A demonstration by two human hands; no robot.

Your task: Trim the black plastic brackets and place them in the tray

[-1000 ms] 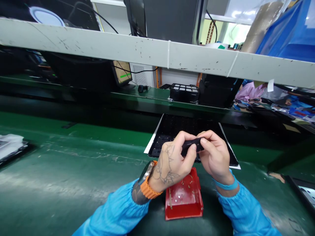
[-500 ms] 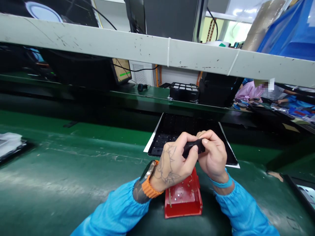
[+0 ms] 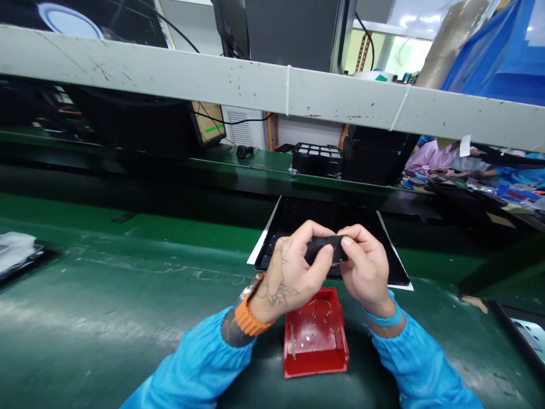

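Observation:
Both my hands hold one small black part [image 3: 324, 248] above the green bench. My left hand [image 3: 289, 275] pinches its left end with thumb and fingers, an orange watch strap on that wrist. The right end is gripped by my right hand [image 3: 366, 272], fingers curled round it. Just below the hands lies a red tray [image 3: 315, 349] with a few small metal bits in it. Behind the hands lies a black tray with many small pockets [image 3: 298, 218] on a white sheet.
A grey shelf beam [image 3: 272, 94] crosses overhead. Behind it stand a black box of cells [image 3: 318, 159], a dark housing [image 3: 374, 156] and a small screen [image 3: 208, 122]. A dark tray [image 3: 522, 335] sits at the right edge, white packaging [image 3: 15, 250] at the left. Another person [image 3: 430, 156] works far right.
My hands have shifted slightly left and up with the black part still between them, so more of the red tray shows below. The view has drifted a little.

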